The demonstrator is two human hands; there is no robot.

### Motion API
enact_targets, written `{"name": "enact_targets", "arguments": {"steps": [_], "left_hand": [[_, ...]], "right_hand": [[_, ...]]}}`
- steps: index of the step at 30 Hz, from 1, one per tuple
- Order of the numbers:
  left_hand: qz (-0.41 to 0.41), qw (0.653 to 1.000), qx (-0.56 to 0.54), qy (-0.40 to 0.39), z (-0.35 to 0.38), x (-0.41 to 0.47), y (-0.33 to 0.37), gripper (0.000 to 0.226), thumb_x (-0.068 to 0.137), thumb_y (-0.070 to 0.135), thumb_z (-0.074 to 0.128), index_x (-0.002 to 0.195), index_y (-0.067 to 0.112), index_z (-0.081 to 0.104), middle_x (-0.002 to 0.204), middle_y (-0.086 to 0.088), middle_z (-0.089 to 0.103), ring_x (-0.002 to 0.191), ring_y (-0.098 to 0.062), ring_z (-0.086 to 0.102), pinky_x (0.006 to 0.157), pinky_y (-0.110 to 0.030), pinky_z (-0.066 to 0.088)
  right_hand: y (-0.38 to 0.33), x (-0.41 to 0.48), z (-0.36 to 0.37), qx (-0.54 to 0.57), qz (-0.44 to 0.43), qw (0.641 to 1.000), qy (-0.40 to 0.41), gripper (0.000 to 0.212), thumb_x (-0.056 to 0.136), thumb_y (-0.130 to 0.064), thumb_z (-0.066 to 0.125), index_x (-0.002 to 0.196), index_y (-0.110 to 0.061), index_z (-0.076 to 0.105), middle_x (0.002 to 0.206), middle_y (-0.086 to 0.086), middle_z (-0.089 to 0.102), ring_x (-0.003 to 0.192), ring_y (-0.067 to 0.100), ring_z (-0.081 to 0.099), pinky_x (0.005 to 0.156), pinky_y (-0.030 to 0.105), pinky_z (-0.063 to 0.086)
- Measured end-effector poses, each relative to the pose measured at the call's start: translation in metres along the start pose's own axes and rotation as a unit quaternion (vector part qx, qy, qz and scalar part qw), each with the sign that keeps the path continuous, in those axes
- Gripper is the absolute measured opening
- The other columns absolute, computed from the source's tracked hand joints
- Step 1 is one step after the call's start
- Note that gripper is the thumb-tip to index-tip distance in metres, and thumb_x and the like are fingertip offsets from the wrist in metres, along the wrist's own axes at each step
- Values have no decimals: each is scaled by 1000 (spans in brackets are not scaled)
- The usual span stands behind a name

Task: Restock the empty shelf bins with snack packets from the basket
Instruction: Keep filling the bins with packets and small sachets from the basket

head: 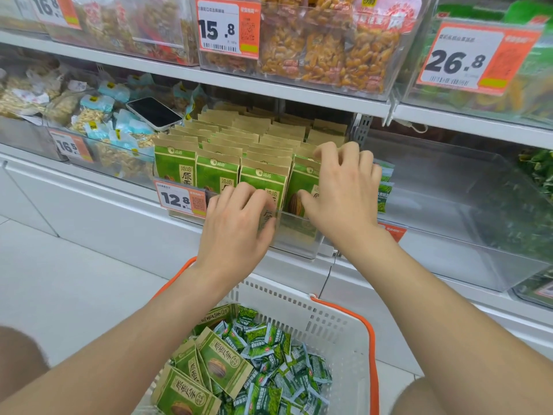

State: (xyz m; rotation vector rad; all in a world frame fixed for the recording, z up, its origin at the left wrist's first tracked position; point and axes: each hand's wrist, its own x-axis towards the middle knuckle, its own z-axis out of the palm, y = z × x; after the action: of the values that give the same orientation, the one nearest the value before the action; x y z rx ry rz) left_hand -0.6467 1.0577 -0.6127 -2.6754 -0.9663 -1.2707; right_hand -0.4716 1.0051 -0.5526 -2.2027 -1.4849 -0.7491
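A clear shelf bin (299, 235) holds several upright rows of green-and-kraft snack packets (215, 172). My left hand (236, 226) grips a packet at the bin's front, fingers curled over its lower part. My right hand (341, 187) rests on the rightmost row, its fingers curled over the packet tops and its thumb against the front packet. Below, a white basket (338, 333) with orange handles holds a few of the same packets (221, 363) and many small green packets (278, 354). To the right stands a large clear bin (466, 223) with nothing visible inside.
A phone (154, 112) lies on the packets in the bin to the left. Price tags (179, 199) hang on the bin fronts. The upper shelf (269, 82) carries bins of orange snacks. Small green packets (384, 190) sit just right of my right hand. White floor lies at lower left.
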Motion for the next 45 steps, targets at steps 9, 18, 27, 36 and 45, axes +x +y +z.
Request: {"name": "enact_targets", "arguments": {"steps": [9,18,27,36,45], "left_hand": [[-107,955,68,-268,17,-39,-33,26,92,51,56,82,27,53,70,6,58,70,-25,60,58,-33,41],[3,689,133,-713,62,-161,-61,21,105,22,57,107,6,70,91,-3,63,83,-26,64,68,-40,58],[136,636,139,-747,82,-235,-70,46,93,-4,67,138,7,58,141,-12,53,120,-29,58,97,-45,51],[58,678,73,-729,93,-213,-83,8,100,11,62,106,15,58,91,3,55,89,-23,57,68,-37,49],[-267,778,-323,-469,63,-116,-70,11,95,13,60,92,19,68,84,-8,72,76,-21,64,75,-36,49]], "right_hand": [[-33,-47,-24,113,-245,937,-224,12,87,-23,53,93,-23,63,75,-1,62,73,28,62,61,35,48],[-68,-122,34,-41,-347,746,-567,8,96,-7,52,94,-11,58,84,6,51,62,21,51,48,31,36],[-95,-136,53,-30,-387,737,-554,14,96,-8,52,104,-12,63,79,2,53,60,17,49,48,29,34],[-97,-126,49,-35,-373,715,-590,8,99,-11,53,105,-13,57,84,2,52,63,16,49,50,30,37],[-56,-85,10,-78,-237,811,-530,28,98,-7,55,78,-16,38,80,1,38,62,18,41,49,30,30]]}}
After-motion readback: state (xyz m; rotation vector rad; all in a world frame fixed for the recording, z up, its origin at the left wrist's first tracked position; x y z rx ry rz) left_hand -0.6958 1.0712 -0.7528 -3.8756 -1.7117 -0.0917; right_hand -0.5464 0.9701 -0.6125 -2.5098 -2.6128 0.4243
